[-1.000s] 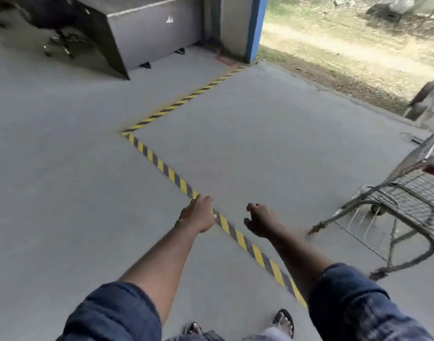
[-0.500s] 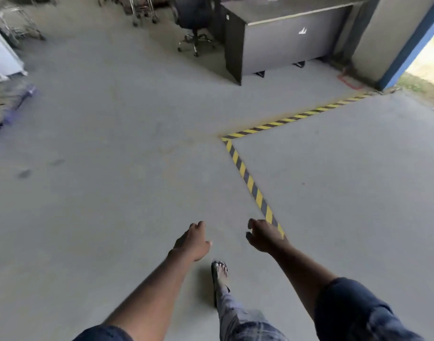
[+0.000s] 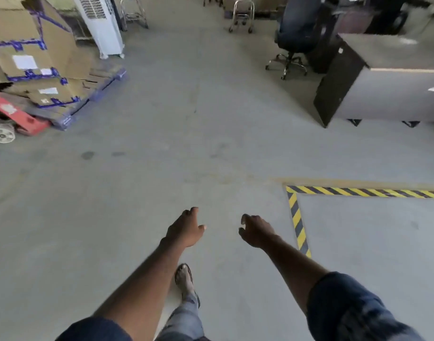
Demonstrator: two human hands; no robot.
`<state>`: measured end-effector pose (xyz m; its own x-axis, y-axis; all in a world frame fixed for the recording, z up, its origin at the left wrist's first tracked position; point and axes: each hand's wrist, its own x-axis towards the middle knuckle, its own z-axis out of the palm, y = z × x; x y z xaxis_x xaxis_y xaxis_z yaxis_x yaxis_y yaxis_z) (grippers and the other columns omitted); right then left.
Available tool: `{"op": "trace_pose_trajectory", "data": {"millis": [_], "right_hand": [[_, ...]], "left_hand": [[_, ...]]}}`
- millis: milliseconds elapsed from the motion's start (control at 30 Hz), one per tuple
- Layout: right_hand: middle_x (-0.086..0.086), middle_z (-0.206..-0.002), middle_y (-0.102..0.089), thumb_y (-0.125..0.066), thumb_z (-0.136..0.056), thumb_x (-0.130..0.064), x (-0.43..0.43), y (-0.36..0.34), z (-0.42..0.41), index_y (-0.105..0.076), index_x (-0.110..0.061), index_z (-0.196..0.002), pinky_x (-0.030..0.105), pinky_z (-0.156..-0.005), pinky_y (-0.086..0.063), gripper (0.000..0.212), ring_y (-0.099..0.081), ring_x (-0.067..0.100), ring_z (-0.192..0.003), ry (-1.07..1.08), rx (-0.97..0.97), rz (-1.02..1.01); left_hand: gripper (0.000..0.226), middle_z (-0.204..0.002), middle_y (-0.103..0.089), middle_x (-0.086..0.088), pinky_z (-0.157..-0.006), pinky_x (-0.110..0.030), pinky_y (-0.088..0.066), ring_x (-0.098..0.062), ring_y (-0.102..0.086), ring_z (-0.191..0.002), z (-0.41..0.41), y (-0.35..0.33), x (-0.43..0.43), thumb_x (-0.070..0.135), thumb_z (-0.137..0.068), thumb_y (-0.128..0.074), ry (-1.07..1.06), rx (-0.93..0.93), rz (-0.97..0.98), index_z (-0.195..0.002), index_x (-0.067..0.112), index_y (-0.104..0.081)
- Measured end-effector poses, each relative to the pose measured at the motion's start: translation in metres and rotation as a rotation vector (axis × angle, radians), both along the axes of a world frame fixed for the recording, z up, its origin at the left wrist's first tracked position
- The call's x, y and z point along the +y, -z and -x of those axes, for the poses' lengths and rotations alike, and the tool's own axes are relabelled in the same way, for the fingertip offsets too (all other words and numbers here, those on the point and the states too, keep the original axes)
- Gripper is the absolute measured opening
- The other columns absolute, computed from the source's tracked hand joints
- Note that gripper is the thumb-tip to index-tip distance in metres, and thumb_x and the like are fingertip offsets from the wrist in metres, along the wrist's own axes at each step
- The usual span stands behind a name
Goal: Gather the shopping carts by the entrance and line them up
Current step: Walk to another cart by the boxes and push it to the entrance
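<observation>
Head view: stretched forward over the floor, left hand (image 3: 186,230) and right hand (image 3: 256,231), both with loosely curled fingers, holding nothing. Far ahead at the top, blurred metal carts (image 3: 241,16), well apart from both hands. On the right, striped tape (image 3: 296,217) and desk (image 3: 383,89); on the left, boxes (image 3: 31,57).

Your left hand (image 3: 186,228) and right hand (image 3: 256,231) reach out over the grey concrete floor (image 3: 162,148), fingers loosely curled, holding nothing. Yellow-and-black striped floor tape (image 3: 297,217) corners just right of your right hand. Far centre: chrome metal-frame cart (image 3: 241,16), blurred. Far right: black swivel office chair (image 3: 297,28), grey panel desk (image 3: 388,94). Far left: blue-taped brown cardboard boxes (image 3: 31,57).
</observation>
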<state>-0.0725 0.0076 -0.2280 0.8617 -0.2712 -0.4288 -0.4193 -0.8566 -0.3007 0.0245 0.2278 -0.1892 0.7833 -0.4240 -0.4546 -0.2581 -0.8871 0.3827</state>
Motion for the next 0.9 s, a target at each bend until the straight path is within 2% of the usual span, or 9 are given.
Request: {"op": "trace_pose_trajectory", "data": {"millis": [267, 400, 467, 567, 700, 900], "right_hand": [[0.011, -0.121, -0.063, -0.051, -0.093, -0.038, -0.005, 0.042, -0.258, -0.056, -0.018, -0.121, 0.033, -0.083, -0.048, 0.034, -0.062, 0.032, -0.106, -0.051, 0.155, -0.026], [0.01, -0.116, -0.066, -0.054, -0.091, -0.039, -0.007, 0.024, -0.388, -0.058, -0.021, -0.118, 0.032, -0.081, -0.048, 0.033, -0.063, 0.031, -0.106, 0.008, 0.09, -0.097], [0.008, -0.111, -0.068, -0.055, -0.089, -0.04, -0.01, 0.015, -0.444, -0.058, -0.022, -0.116, 0.034, -0.085, -0.052, 0.033, -0.064, 0.03, -0.104, 0.053, 0.029, -0.167], [0.006, -0.107, -0.069, -0.055, -0.09, -0.041, -0.03, 0.014, -0.522, -0.053, -0.021, -0.119, 0.035, -0.084, -0.053, 0.036, -0.065, 0.03, -0.099, 0.127, 0.0, -0.243], [0.008, -0.114, -0.067, -0.057, -0.091, -0.037, -0.08, 0.033, -0.628, -0.054, -0.017, -0.123, 0.033, -0.083, -0.051, 0.038, -0.064, 0.031, -0.104, 0.175, -0.018, -0.237], [0.009, -0.116, -0.065, -0.051, -0.089, -0.017, -0.187, 0.036, -0.791, -0.056, -0.021, -0.123, 0.033, -0.079, -0.053, 0.034, -0.064, 0.031, -0.099, 0.23, 0.007, -0.212]], "left_hand": [[0.073, -0.145, -0.043, -0.012, -0.098, -0.043, -0.046, -0.031, -0.05, -0.129, -0.241, 0.054, 0.018, 0.042, -0.094, -0.056, -0.124, 0.098, -0.034, -0.153, 0.021, -0.018], [0.068, -0.142, -0.045, -0.012, -0.099, -0.043, -0.045, -0.032, -0.05, -0.129, -0.374, 0.038, -0.001, 0.043, -0.094, -0.056, -0.098, 0.081, -0.099, -0.149, 0.018, -0.026], [0.064, -0.141, -0.046, -0.011, -0.099, -0.042, -0.045, -0.032, -0.05, -0.128, -0.436, 0.023, -0.026, 0.044, -0.093, -0.056, -0.058, 0.055, -0.109, -0.146, 0.018, -0.031], [0.067, -0.142, -0.047, -0.009, -0.098, -0.041, -0.044, -0.031, -0.05, -0.128, -0.528, 0.005, -0.082, 0.043, -0.093, -0.056, 0.04, 0.013, -0.099, -0.15, 0.02, -0.028], [0.069, -0.146, -0.046, -0.009, -0.1, -0.04, -0.044, -0.03, -0.049, -0.13, -0.645, 0.007, -0.165, 0.043, -0.094, -0.055, 0.15, -0.02, -0.082, -0.153, 0.022, -0.025], [0.063, -0.145, -0.046, -0.007, -0.099, -0.041, -0.045, -0.029, -0.049, -0.13, -0.792, 0.022, -0.246, 0.042, -0.093, -0.056, 0.21, 0.07, -0.18, -0.147, 0.02, -0.032]]}}
